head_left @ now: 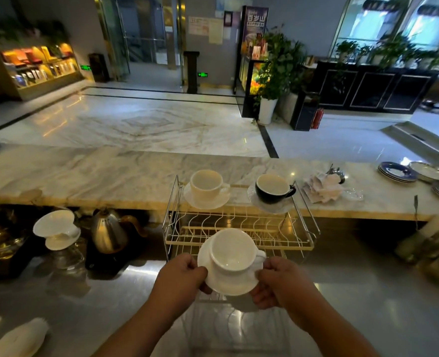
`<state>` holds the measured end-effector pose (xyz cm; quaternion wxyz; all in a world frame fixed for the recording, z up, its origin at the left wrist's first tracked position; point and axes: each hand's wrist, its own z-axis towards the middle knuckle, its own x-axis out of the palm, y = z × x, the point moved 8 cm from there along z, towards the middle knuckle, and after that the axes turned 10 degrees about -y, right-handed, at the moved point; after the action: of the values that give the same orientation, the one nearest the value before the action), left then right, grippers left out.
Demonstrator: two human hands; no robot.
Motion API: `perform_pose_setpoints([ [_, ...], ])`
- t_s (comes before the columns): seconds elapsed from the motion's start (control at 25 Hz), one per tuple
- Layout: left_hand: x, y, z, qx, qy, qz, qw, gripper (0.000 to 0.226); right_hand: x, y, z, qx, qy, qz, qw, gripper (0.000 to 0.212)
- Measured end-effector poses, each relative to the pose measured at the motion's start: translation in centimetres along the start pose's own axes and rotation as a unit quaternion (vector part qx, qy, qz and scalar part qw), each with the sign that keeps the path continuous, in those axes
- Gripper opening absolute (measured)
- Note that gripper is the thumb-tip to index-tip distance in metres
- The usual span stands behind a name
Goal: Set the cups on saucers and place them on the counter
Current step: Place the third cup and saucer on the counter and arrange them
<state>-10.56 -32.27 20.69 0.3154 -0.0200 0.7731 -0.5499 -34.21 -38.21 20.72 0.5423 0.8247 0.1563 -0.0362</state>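
The left hand (181,275) and right hand (277,282) pinch opposite edges of a white saucer (228,286) carrying a white cup (232,249). Beyond them, past a wire dish rack (239,222), another white cup (207,185) and a black cup (272,189) stand on saucers on the marble tabletop (97,171).

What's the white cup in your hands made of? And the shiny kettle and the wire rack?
White cup: probably glazed ceramic or porcelain; smooth, glossy, opaque.
Kettle: likely stainless steel; mirror-like reflections.
Wire rack: thin metal rods, pale coating, perhaps painted.
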Motion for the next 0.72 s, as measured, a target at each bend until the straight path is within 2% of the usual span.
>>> perform_pose_setpoints([
  [0.36,2.5,-5.7,4.8,0.026,0.006,0.031,0.999,0.008,-3.4,5.0,4.9,-0.013,-0.014,-0.045,0.999,0.01],
  [0.72,5.6,-6.2,9.1,0.028,0.007,0.108,0.994,0.012,-4.3,4.6,11.0,0.008,-0.015,-0.091,0.996,0.009],
])
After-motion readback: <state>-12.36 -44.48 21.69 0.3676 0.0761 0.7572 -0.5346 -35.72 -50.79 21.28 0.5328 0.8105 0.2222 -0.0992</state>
